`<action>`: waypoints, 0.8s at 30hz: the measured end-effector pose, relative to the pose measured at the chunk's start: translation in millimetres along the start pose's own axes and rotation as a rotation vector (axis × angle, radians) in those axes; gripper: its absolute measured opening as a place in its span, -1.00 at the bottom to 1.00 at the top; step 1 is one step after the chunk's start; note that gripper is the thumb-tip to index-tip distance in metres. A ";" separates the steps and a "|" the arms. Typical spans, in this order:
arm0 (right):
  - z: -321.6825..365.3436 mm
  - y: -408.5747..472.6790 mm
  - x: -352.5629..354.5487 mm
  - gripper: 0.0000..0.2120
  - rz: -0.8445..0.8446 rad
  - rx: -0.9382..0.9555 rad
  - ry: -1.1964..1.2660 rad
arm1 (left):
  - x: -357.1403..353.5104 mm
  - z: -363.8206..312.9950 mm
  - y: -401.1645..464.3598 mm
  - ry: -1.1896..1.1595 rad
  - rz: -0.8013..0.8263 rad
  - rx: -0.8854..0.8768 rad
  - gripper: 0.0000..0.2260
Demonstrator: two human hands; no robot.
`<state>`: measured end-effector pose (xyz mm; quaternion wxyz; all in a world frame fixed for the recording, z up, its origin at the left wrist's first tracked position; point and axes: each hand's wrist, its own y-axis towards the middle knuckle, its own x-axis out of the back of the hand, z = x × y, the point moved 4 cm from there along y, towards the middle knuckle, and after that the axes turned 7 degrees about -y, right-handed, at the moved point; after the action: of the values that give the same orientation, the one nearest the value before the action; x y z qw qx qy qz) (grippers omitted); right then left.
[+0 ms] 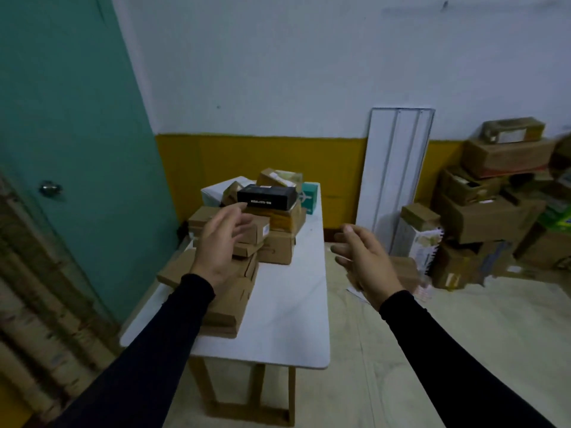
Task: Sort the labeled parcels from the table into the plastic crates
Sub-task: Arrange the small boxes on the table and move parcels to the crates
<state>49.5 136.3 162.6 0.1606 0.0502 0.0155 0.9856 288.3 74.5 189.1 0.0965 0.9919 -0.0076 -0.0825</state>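
Two empty hands, left (216,242), right (364,261), above one parcel-heaped table (290,319).

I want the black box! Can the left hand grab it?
Probably yes. The left hand is open and empty, and the black box sits on top of the pile with nothing over it.

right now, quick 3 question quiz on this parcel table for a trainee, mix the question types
1. True or false: the left hand is gripping a parcel.
2. Which parcel sits highest on the table? A) black box B) teal box C) white box
3. Fill in: the right hand hangs over the ____, not the table.

Key: 1 false, both hands are open and hold nothing. 2 A. 3 floor.
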 end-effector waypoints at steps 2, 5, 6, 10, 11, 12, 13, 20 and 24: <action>-8.3 35.2 -3.7 -0.75 0.069 0.007 -0.024 | -3.5 13.1 18.6 0.019 -0.058 0.002 -0.72; -24.5 86.3 -14.0 -0.78 0.239 0.010 -0.099 | -9.2 30.2 38.4 0.015 -0.241 0.028 -0.72; -29.8 100.3 -19.6 -0.77 0.287 0.007 -0.141 | -9.1 33.8 41.5 0.020 -0.290 0.041 -0.73; -36.8 144.8 -51.7 -0.83 0.492 0.045 -0.226 | 3.7 48.2 44.2 0.080 -0.487 0.053 -0.79; -38.4 153.4 -64.1 -0.81 0.542 0.047 -0.239 | 12.1 52.5 42.6 0.107 -0.537 0.062 -0.79; -41.2 158.6 -75.2 -0.77 0.590 0.052 -0.264 | 20.7 58.1 40.9 0.145 -0.575 0.078 -0.77; -43.5 162.4 -86.2 -0.74 0.641 0.061 -0.294 | 28.0 62.9 38.8 0.190 -0.610 0.101 -0.75; -63.8 192.5 -159.5 -0.72 0.960 0.089 -0.494 | 84.1 121.4 43.0 0.384 -0.787 0.344 -0.63; -83.6 203.3 -190.6 -0.63 1.106 0.125 -0.608 | 94.9 156.8 50.5 0.394 -0.792 0.523 -0.63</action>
<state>156.6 -118.3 71.0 -0.3782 0.3379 -0.0014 0.8618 356.0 -7.8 31.6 -0.1940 0.9064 0.3666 0.0804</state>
